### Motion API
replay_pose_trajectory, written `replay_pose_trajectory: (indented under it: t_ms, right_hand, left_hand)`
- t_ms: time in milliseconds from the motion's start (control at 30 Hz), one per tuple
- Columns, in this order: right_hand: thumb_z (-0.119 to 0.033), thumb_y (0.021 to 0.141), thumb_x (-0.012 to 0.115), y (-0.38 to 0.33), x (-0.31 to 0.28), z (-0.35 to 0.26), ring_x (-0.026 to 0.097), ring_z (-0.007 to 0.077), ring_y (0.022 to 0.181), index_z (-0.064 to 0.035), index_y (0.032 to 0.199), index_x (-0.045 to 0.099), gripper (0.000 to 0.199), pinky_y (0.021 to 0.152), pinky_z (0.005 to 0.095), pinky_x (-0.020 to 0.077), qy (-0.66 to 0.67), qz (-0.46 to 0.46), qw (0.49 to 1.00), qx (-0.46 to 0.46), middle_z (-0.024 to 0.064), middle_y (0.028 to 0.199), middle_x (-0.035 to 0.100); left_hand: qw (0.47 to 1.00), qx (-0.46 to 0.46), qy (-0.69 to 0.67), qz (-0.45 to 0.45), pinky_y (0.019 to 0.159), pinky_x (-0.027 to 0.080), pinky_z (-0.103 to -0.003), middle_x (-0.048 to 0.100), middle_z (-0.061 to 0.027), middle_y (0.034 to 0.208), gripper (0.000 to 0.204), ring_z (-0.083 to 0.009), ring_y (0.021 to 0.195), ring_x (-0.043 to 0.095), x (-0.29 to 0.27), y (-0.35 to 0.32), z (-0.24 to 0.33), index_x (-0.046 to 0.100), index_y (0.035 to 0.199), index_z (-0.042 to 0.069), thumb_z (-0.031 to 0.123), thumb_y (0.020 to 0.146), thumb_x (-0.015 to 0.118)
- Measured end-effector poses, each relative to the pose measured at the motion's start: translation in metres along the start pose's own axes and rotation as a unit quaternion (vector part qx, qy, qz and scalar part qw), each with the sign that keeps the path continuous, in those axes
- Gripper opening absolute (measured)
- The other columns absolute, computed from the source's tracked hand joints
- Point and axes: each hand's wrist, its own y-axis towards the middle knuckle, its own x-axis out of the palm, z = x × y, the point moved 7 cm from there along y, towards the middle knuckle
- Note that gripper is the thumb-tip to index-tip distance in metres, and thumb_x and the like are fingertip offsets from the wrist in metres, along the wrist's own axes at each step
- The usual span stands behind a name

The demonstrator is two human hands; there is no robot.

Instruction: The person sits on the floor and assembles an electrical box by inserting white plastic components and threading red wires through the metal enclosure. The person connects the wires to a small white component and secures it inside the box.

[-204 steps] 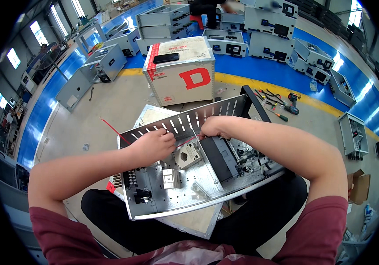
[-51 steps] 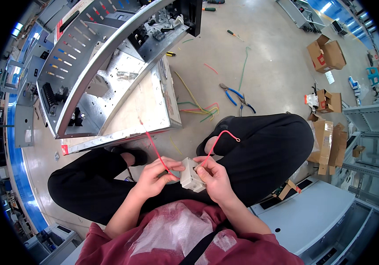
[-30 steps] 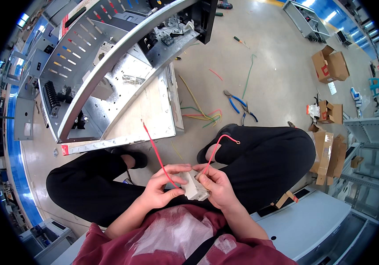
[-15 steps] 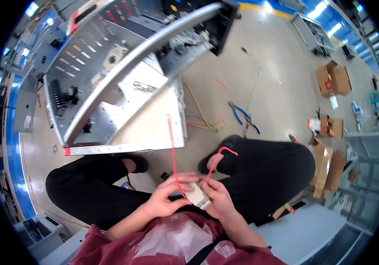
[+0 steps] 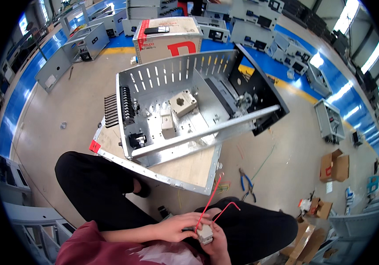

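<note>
A small off-white electrical block [image 5: 205, 234] with two red wires is between my hands, low in the view above my lap. My right hand [image 5: 218, 245] is closed around its right side and underside. My left hand [image 5: 178, 227] is closed at the block's upper left, its fingers over the base of the longer red wire [image 5: 211, 197]. That wire rises toward the wooden board. The shorter red wire [image 5: 225, 208] bends to the right, over my right knee. My fingers partly cover the block.
In front, an open grey metal enclosure [image 5: 154, 81] rests on a metal-edged wooden board [image 5: 189, 173]; inside are a square beige part [image 5: 183, 103] and a white block [image 5: 167, 123]. Blue-handled pliers [image 5: 243, 182] lie on the floor. Cardboard boxes [image 5: 334, 165] stand at right; a phone [image 5: 157, 30] tops another box.
The view has swung upward, bringing the whole enclosure and the box behind it into sight. My hands still hold the block, which appears lower in the picture.
</note>
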Motion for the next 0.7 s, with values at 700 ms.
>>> replay_pose_trajectory:
  t_ms: [700]
  right_hand:
    - [-0.029, 0.103, 0.073, 0.029, 0.016, -0.021, 0.072, 0.0258, 0.112, -0.0004, 0.127, 0.064, 0.039, 0.094, 0.0394, 0.0610, -0.126, -0.067, 0.989, -0.035, 0.0149, 0.124, 0.072]
  left_hand:
    - [0.993, 0.040, -0.088, 0.068, 0.119, 0.041, -0.045, 0.061, -0.0112, 0.148, 0.017, -0.0341, 0.144, 0.049, -0.029, -0.009, -0.002, 0.071, 0.118, 0.000, 0.006, 0.104, 0.063]
